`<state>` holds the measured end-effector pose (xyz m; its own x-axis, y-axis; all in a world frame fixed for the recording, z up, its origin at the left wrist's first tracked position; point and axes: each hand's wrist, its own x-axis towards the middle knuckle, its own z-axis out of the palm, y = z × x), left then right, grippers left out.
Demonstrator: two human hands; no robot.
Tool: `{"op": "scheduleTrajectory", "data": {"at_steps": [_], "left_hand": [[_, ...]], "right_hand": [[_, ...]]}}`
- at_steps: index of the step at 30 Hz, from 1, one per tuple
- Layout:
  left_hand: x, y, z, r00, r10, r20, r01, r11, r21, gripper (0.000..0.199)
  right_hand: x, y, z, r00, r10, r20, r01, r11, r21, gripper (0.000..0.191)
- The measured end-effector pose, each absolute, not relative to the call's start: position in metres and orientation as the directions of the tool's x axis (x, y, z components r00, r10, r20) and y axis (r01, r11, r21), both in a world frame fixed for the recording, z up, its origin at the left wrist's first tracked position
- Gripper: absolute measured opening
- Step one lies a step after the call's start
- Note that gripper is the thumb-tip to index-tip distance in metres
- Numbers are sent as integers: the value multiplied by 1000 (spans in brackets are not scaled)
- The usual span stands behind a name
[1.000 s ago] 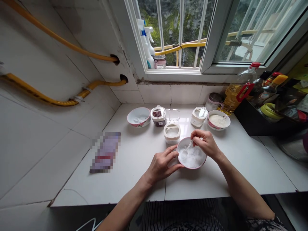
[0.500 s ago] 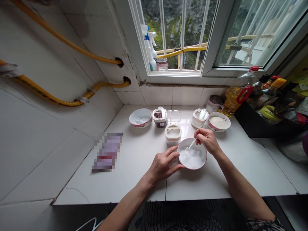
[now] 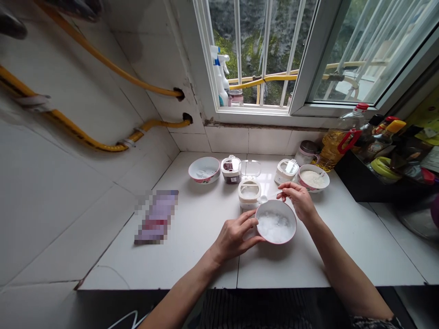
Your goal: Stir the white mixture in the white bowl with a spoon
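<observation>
My left hand grips the left rim of a white bowl with a pink edge. White crystals cover the bowl's bottom. Above the bowl's far rim, my right hand pinches the handle of a small white spoon; its scoop points left, beside a white-rimmed seasoning jar whose clear lid is flipped up behind it. Whether the scoop holds crystals is hard to make out. Behind that jar stands another seasoning jar with dark contents.
A bowl with some white residue sits at the back left. To the right are a third jar, a bowl of pale grains, an oil bottle and a black rack of bottles. A blurred purple packet lies left.
My right hand has raised the spoon out of the crystals and over the bowl's far rim toward the jar. The left hand keeps its hold on the bowl. The view has shifted slightly.
</observation>
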<state>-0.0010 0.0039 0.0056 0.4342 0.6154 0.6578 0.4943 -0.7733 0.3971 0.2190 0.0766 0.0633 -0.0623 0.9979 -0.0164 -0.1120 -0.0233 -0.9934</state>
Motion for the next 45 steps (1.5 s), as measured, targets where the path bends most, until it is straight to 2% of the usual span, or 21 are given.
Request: {"op": "scheduleTrajectory", "data": {"at_steps": [3, 6, 8, 10, 12, 13, 14, 16, 19, 21, 24, 28, 30, 34, 40, 45], "left_hand": [[-1, 4, 4, 430, 619, 657, 496, -770, 401, 32], [-1, 4, 4, 431, 622, 654, 491, -770, 408, 31], [-1, 5, 5, 430, 622, 654, 490, -770, 409, 31], [-1, 4, 5, 429, 622, 655, 490, -769, 410, 31], [-1, 4, 6, 429, 620, 657, 490, -771, 407, 31], [-1, 4, 6, 428, 618, 659, 490, -772, 405, 31], [-1, 4, 6, 427, 615, 662, 490, -773, 403, 31], [-1, 4, 6, 428, 612, 665, 490, -775, 398, 31], [-2, 5, 6, 433, 614, 660, 484, -776, 404, 30], [-2, 5, 5, 436, 617, 655, 477, -776, 413, 30], [-2, 5, 5, 437, 618, 654, 473, -776, 418, 29], [-2, 4, 5, 438, 614, 657, 478, -778, 408, 29], [-2, 4, 5, 437, 609, 662, 478, -780, 404, 29], [-2, 4, 5, 433, 607, 666, 481, -781, 399, 29], [-2, 4, 4, 435, 620, 653, 469, -775, 424, 28], [-2, 4, 4, 438, 626, 645, 471, -771, 428, 28]], "right_hand": [[212, 73, 60, -37, 993, 111, -70, 108, -992, 20], [208, 69, 57, -34, 951, 306, 99, 308, -946, 20], [207, 67, 56, -111, 869, 482, 284, 493, -823, 16], [207, 66, 55, -256, 734, 629, 426, 670, -608, 17], [207, 64, 56, -363, 613, 702, 471, 770, -430, 21], [208, 64, 57, -371, 584, 722, 474, 787, -394, 22], [209, 63, 58, -348, 583, 734, 475, 785, -398, 21], [211, 62, 61, -245, 653, 717, 460, 729, -507, 18], [218, 62, 64, -82, 827, 557, 353, 547, -759, 16], [222, 63, 66, -73, 893, 444, 314, 443, -840, 16], [225, 64, 68, -166, 906, 390, 407, 423, -810, 16], [219, 63, 64, -263, 861, 435, 535, 505, -677, 18], [215, 61, 61, -289, 853, 435, 550, 520, -654, 19], [212, 60, 58, -328, 864, 383, 509, 503, -699, 20], [219, 64, 62, -202, 943, 264, 406, 326, -854, 17], [220, 65, 65, -183, 944, 274, 463, 329, -823, 17]]}}
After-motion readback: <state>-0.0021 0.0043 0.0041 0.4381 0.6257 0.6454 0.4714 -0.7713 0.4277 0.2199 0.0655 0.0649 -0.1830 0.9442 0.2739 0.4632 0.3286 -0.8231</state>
